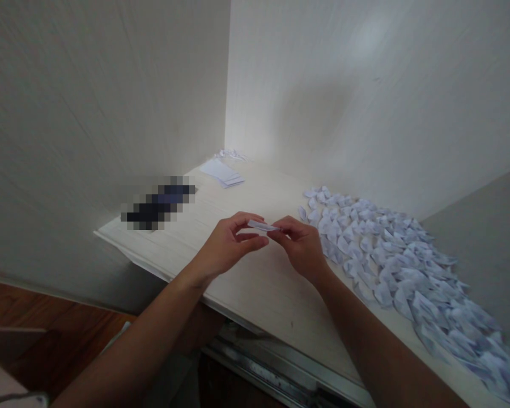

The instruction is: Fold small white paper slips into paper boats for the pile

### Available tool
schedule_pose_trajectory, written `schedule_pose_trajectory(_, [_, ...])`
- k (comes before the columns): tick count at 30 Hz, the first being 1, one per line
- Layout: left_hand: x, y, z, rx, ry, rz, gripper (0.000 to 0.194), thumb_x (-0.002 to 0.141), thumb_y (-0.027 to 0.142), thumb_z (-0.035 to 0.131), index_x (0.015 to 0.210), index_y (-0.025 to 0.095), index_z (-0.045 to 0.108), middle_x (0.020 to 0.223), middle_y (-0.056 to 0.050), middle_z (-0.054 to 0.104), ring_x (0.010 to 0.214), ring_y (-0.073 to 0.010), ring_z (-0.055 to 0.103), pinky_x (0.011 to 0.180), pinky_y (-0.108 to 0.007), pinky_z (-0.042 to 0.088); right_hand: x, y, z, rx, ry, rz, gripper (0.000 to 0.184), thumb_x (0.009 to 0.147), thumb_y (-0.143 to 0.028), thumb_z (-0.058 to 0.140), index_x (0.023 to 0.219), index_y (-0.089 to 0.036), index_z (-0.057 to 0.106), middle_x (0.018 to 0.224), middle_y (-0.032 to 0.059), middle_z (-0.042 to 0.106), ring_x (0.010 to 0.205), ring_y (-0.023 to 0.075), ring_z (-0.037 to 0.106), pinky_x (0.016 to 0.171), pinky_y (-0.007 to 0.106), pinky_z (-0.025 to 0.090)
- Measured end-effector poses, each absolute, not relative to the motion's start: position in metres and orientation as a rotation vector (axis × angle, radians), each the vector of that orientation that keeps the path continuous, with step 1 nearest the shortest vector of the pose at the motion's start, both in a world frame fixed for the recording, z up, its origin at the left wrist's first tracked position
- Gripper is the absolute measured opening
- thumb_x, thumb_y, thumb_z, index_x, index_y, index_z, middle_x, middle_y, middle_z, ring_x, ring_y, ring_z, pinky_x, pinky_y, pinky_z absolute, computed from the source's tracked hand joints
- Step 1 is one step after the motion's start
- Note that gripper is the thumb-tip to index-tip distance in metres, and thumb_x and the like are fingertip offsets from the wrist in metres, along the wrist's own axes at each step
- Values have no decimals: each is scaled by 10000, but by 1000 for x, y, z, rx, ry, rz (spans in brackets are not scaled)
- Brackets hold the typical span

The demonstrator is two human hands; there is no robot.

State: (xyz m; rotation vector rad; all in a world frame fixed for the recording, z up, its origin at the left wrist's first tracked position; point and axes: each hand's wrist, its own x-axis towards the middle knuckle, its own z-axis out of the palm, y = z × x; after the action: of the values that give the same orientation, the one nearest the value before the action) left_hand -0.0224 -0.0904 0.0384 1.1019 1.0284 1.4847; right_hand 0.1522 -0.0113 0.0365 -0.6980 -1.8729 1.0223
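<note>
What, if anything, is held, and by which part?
A small white paper piece, pinched at its right end by the right hand; whether the left hand touches it cannot be told.

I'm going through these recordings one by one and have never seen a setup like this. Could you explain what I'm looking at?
There is no robot here: these are a person's own bare hands, seen from a camera worn on the head, looking forward and down. The right hand pinches one end of a small white paper piece. The left hand is open around the other end; whether it touches is hard to tell.

On the pale tabletop, many white paper shapes spread along the right. Flat white sheets and thin scraps lie toward the far corner. A dark item at left is pixelated.
</note>
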Motion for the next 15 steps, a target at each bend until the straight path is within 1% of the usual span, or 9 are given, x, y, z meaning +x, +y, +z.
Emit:
schedule_pose_trajectory(2, [-22,-90,38,1145,1072,1489,260,746,311,874,925,155,768,935,-68,750,855,-171,669,788,-294,525,152,-13,38,-735,-1823,1186,156,795,-366,833,751,-236,759,714,-6,698,670,145,603,665,304,480])
schedule_pose_trajectory(5, [-23,-89,36,1155,1108,1483,266,776,397,855,876,166,768,793,-45,730,694,-144,616,654,-269,462,151,-17,39,-756,-1736,1388,253,747,-452,869,772,-230,749,713,-5,700,657,142,594,646,301,471])
schedule_pose_trajectory(7, [-23,-88,35,1149,1099,1475,281,774,420,857,875,171,771,779,-43,727,676,-141,610,632,-264,448,150,-20,39,-771,-1719,1428,294,733,-490,874,796,-230,754,736,3,712,663,144,598,643,302,474])
schedule_pose_trajectory(10, [-22,-88,33,1126,1073,1486,285,744,408,882,867,174,774,780,-41,731,682,-140,625,647,-263,475,150,-20,39,-776,-1712,1426,312,732,-513,871,803,-230,759,754,8,727,671,144,608,651,300,482])
schedule_pose_trajectory(15, [-22,-86,32,1085,1089,1615,264,701,360,914,862,191,791,623,30,606,577,-99,551,593,-236,488,149,-19,38,-785,-1707,1471,285,729,-497,874,778,-233,775,753,9,741,668,142,611,646,298,475])
